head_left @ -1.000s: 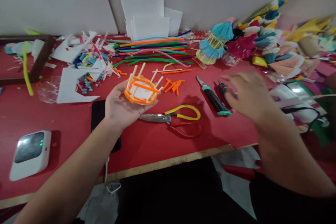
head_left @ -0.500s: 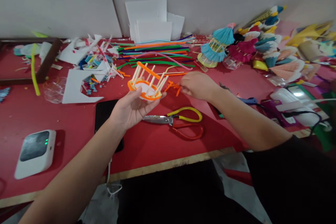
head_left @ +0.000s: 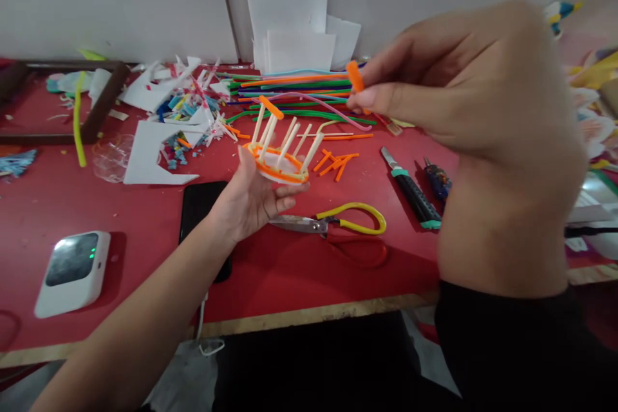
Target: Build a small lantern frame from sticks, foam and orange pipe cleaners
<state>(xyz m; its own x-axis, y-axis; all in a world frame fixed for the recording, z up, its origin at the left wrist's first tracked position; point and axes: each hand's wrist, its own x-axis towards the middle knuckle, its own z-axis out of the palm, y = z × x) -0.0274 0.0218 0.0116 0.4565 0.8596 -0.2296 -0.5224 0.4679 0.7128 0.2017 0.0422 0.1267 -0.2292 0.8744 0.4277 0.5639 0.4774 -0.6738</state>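
Observation:
My left hand (head_left: 251, 196) holds up a small craft frame (head_left: 280, 151): an orange pipe-cleaner ring round a white disc, with several thin wooden sticks standing up from it and one orange piece across the top. My right hand (head_left: 463, 103) is raised close to the camera, its thumb and fingers pinched on a short orange pipe-cleaner piece (head_left: 356, 76). Below it, several more short orange pieces (head_left: 335, 163) lie on the red table (head_left: 145, 238).
Scissors (head_left: 338, 226) with yellow and red handles lie under the frame. A utility knife (head_left: 411, 188), a black phone (head_left: 203, 219), a white device (head_left: 72, 273), long coloured pipe cleaners (head_left: 294, 93), white sheets (head_left: 294, 32) and paper scraps (head_left: 168, 116) surround them.
My right hand left the pile of short orange pieces and rose toward the camera with one piece pinched in it. My left hand kept the frame up, tilting it slightly.

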